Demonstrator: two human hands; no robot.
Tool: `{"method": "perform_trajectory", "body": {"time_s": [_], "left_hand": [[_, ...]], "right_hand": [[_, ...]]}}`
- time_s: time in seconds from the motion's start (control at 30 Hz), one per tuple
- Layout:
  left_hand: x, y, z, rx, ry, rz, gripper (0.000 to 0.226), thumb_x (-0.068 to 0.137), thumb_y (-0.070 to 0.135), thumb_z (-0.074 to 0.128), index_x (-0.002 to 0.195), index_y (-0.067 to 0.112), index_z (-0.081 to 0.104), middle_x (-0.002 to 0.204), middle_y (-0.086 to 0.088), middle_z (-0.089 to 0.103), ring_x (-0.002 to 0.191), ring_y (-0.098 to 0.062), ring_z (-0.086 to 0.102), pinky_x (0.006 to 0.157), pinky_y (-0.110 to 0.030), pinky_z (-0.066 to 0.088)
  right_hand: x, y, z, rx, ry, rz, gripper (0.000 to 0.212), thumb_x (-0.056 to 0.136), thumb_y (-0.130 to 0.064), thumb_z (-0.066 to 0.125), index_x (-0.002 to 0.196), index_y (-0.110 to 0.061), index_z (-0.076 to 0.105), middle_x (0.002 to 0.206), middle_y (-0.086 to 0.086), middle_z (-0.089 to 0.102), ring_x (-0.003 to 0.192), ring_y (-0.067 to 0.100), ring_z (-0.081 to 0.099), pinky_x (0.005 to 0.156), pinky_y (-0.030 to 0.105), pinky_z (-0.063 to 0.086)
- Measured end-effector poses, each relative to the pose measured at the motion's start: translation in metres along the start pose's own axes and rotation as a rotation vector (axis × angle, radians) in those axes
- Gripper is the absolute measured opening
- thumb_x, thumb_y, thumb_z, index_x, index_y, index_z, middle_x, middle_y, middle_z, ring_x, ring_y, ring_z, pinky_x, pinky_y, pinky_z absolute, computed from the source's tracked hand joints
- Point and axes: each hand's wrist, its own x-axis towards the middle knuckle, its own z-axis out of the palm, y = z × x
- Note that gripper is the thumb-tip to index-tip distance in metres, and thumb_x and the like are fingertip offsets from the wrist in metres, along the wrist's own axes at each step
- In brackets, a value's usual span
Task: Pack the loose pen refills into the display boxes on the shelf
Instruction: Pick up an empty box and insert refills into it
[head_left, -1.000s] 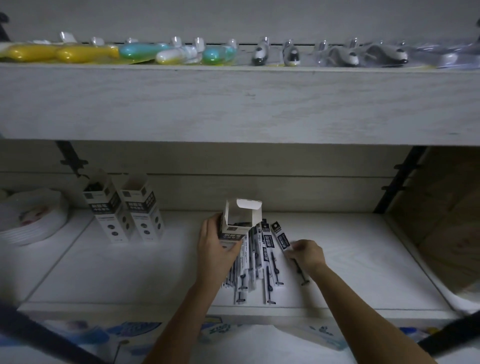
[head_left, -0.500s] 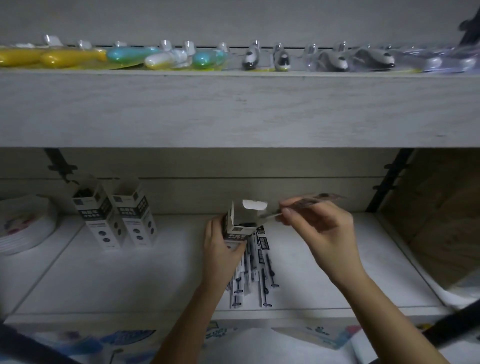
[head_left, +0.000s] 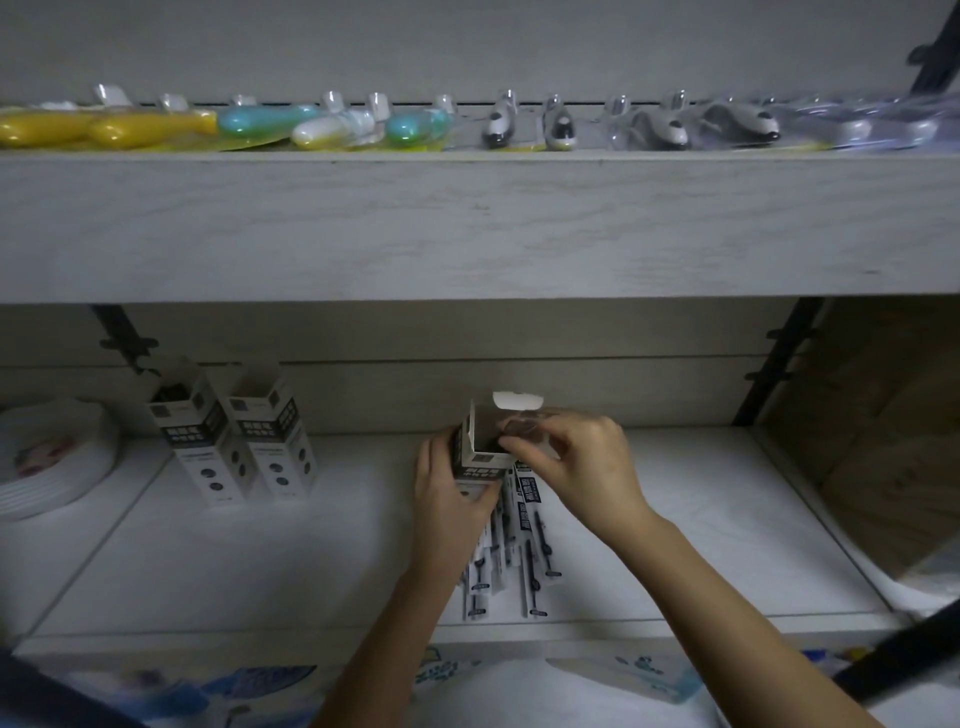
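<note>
1. Display boxes: three, all upright on the lower shelf (head_left: 311, 561). The open box (head_left: 483, 457) stands near the shelf's middle with its top flap (head_left: 517, 401) raised. It serves as the reference point below.
2. The far-left box (head_left: 205, 447) and its neighbour (head_left: 280, 441) stand side by side, well to the left of the open box, tops open. Dark contents show at the mouth of the far-left one.
3. Loose refills (head_left: 532, 551): an overlapping pile of packets lying flat just in front of the open box, reaching toward the shelf's front edge. At least four show. The hands and the overlap hide the exact count.
4. One refill packet (head_left: 522, 422), clear and blurred, is at the right side of the open box's mouth.
5. Left hand (head_left: 447, 493): it reaches in from the front. The fingers are curled round the open box's left side and grip it. The forearm crosses part of the pile.
6. Right hand (head_left: 576, 462): just right of the open box, above the pile, knuckles up. Thumb and forefinger pinch the refill packet, and the other fingers are curled.
7. One stack of white plates (head_left: 52, 457) sits far left of the open box. The number in the stack cannot be told.
8. Upper shelf (head_left: 467, 223), above the open box: one row of blister-packed items (head_left: 337, 127) in yellow, teal, white and grey. They overlap, so no count is given.
</note>
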Motion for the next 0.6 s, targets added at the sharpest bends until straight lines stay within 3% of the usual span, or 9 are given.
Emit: {"method": "perform_trajectory", "body": {"time_s": [0.13,0.2,0.27,0.3,0.4,0.47,0.53,0.6], "left_hand": [[0.001,0.001,0.000,-0.018,0.000,0.007,0.052,0.066,0.013,0.078,0.112,0.010,0.053,0.103,0.000,0.050,0.090,-0.007,0.049,0.073,-0.006,0.037],[0.001,0.002,0.000,-0.029,0.000,0.009,0.053,0.066,0.011,0.078,0.113,0.011,0.053,0.103,0.001,0.050,0.090,-0.006,0.048,0.071,-0.006,0.037],[0.001,0.001,-0.001,-0.029,0.005,0.009,0.054,0.066,0.010,0.078,0.113,0.011,0.053,0.104,0.000,0.050,0.090,-0.006,0.047,0.072,-0.009,0.035],[0.001,0.000,-0.002,-0.023,0.007,0.007,0.054,0.066,0.011,0.078,0.113,0.011,0.053,0.104,0.000,0.050,0.091,-0.006,0.047,0.074,-0.012,0.036],[0.001,-0.004,-0.003,0.008,0.016,0.002,0.053,0.066,0.014,0.080,0.110,0.008,0.052,0.102,-0.001,0.050,0.090,-0.010,0.049,0.076,-0.017,0.039],[0.001,-0.007,-0.005,0.031,0.014,-0.017,0.052,0.066,0.014,0.081,0.109,0.006,0.052,0.101,0.002,0.048,0.090,-0.011,0.049,0.077,-0.019,0.040],[0.001,-0.010,-0.008,0.035,0.010,-0.039,0.052,0.065,0.014,0.081,0.108,0.006,0.052,0.102,0.002,0.048,0.090,-0.013,0.051,0.077,-0.023,0.043],[0.001,-0.014,-0.011,0.040,0.013,-0.045,0.054,0.065,0.015,0.081,0.108,0.006,0.052,0.103,-0.002,0.050,0.091,-0.015,0.052,0.077,-0.024,0.043]], "right_hand": [[0.007,-0.004,-0.002,-0.086,-0.126,-0.019,0.037,0.083,-0.053,0.050,0.090,-0.024,0.074,0.078,-0.004,0.073,0.073,0.016,0.066,0.065,0.028,0.046],[0.010,-0.009,-0.005,-0.021,-0.204,-0.043,0.034,0.084,-0.052,0.053,0.100,-0.028,0.072,0.079,-0.010,0.072,0.074,0.004,0.064,0.071,0.024,0.045],[0.011,-0.013,-0.010,0.020,-0.237,-0.043,0.031,0.083,-0.044,0.062,0.110,-0.030,0.068,0.070,-0.026,0.060,0.064,-0.010,0.055,0.066,0.007,0.037],[0.012,-0.014,-0.013,0.065,-0.249,-0.025,0.030,0.082,-0.036,0.067,0.112,-0.029,0.067,0.068,-0.030,0.055,0.059,-0.010,0.052,0.061,0.006,0.036],[0.012,-0.010,-0.023,0.305,-0.256,0.094,0.026,0.084,-0.019,0.067,0.107,-0.029,0.069,0.076,-0.030,0.066,0.053,0.009,0.048,0.054,0.017,0.040],[0.010,0.000,-0.022,0.431,-0.142,0.207,0.022,0.084,-0.011,0.063,0.093,-0.029,0.072,0.078,-0.015,0.072,0.053,0.016,0.046,0.053,0.027,0.038],[0.007,0.018,-0.012,0.405,-0.013,0.332,0.023,0.084,-0.008,0.061,0.083,-0.028,0.072,0.082,-0.010,0.073,0.067,0.017,0.062,0.062,0.031,0.046],[0.002,0.041,0.007,0.272,-0.020,0.465,0.018,0.085,-0.011,0.060,0.080,-0.025,0.071,0.084,-0.010,0.072,0.081,0.017,0.066,0.072,0.030,0.049]]}}
